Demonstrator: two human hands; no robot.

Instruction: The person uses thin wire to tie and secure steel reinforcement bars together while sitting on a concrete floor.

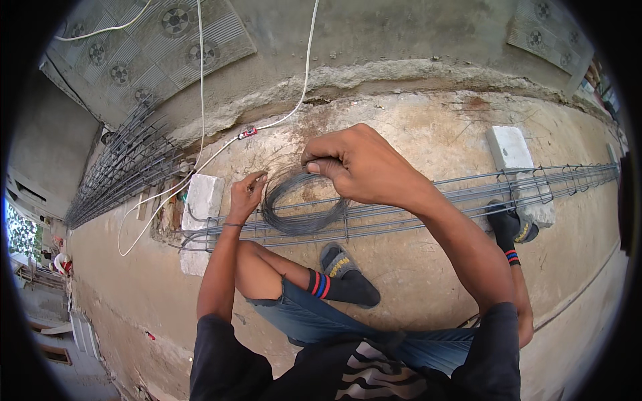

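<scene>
A round coil of thin grey tie wire (294,224) rests on a long rebar cage (401,212), with loose fine strands along its upper side. My right hand (361,164) is closed above the coil's upper right, thumb and fingers pinched on the wire. At the coil's left edge, my left hand (246,197) is also closed in a pinch; whatever is between its fingertips is too thin to make out. The steel bars run lengthwise from left to right, joined by square stirrups.
Pale blocks prop the cage at the left (202,194) and right (511,148). A stack of rebar cages (120,174) leans by the wall at left. A white cable (277,120) with a red connector (248,132) crosses the concrete floor. My sandalled foot (341,264) is just below the cage.
</scene>
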